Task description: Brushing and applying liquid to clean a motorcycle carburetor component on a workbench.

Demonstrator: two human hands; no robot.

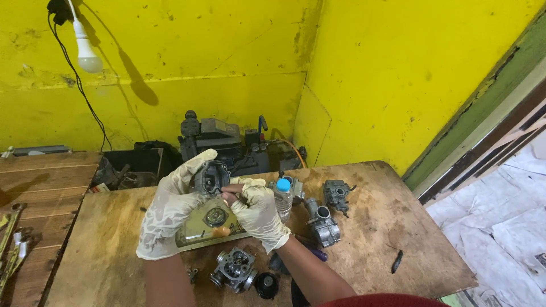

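Both hands wear pale gloves. My left hand [170, 207] holds up a grey metal carburetor part [210, 177] above the wooden table [387, 227]. Against that part's right edge, my right hand [257, 209] pinches a small piece I cannot make out. Under the hands lies a shallow tray [196, 234] with a round metal piece [215, 216] and a small orange bit [221, 232]. A carburetor body [234, 269] and a black cap [266, 283] rest near the front edge.
A small bottle with a blue cap [283, 197] stands right of my hands, with two more carburetor bodies [324, 222] [337, 195] beyond it. A black machine [219, 142] sits against the yellow wall. A bulb [87, 52] hangs upper left. Wrenches [11, 241] lie far left.
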